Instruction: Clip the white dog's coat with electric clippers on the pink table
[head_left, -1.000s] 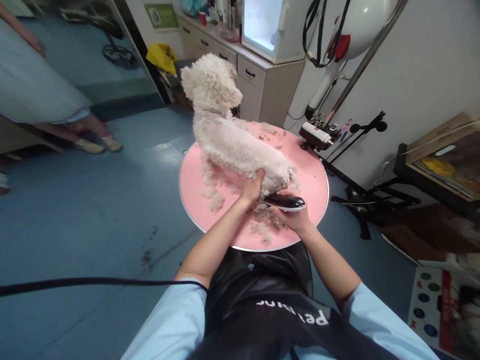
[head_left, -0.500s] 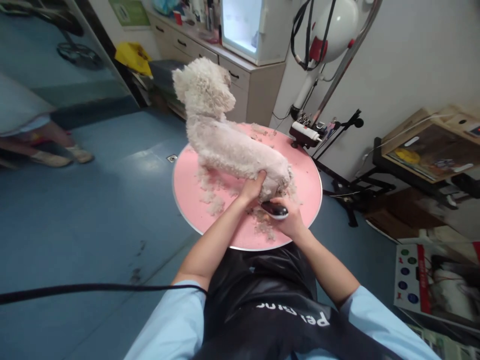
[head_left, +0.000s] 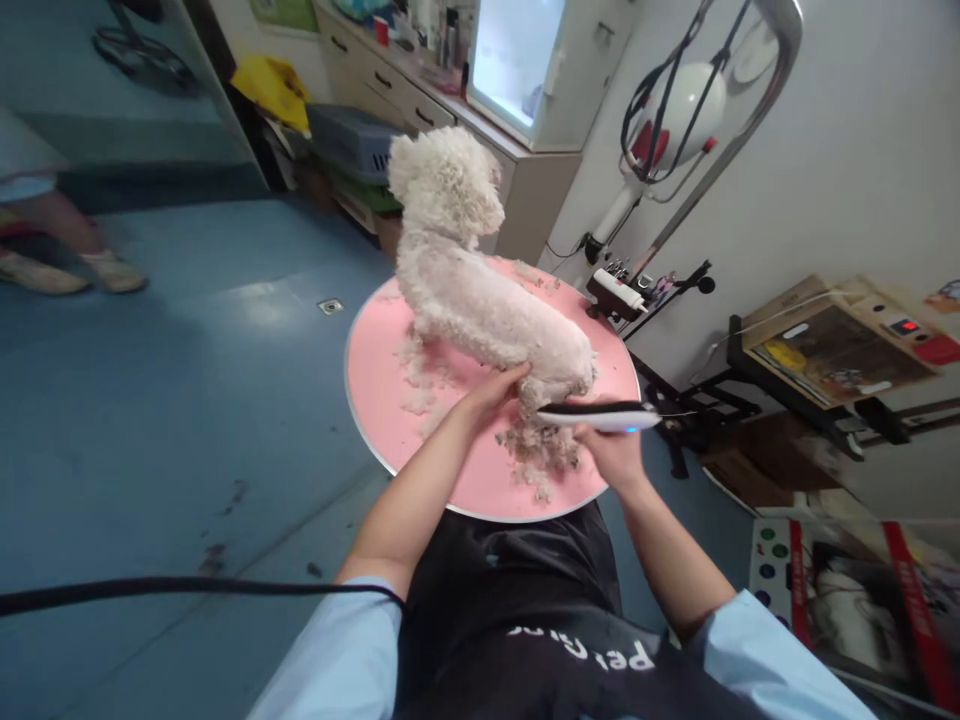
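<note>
A white dog (head_left: pixel 502 310), its body clipped short and its head fluffy, stands on a round pink grooming table (head_left: pixel 472 480) and faces away to the right. My left hand (head_left: pixel 499 388) is closed at the front of its near hind leg, thumb against the flank; the other fingers are partly hidden. In my right hand (head_left: pixel 615 452) is a black-and-white hair clipper (head_left: pixel 600 415) with a small blue light, held level beside the hind leg, one end close to the fur. Clumps of cut hair (head_left: pixel 536 450) lie under the leg.
A holder with grooming tools (head_left: pixel 619 290) sits at the table's far right edge, below a metal arm and a white dryer (head_left: pixel 686 115). Behind stand a drawer cabinet (head_left: pixel 382 75) and a grey pet carrier (head_left: pixel 352 135). Another person's feet (head_left: pixel 112 270) show at left.
The clipper has swung from pointing toward me to lying crosswise, and my right hand has moved right. My left thumb has slid off the thigh toward the belly. The view has shifted slightly.
</note>
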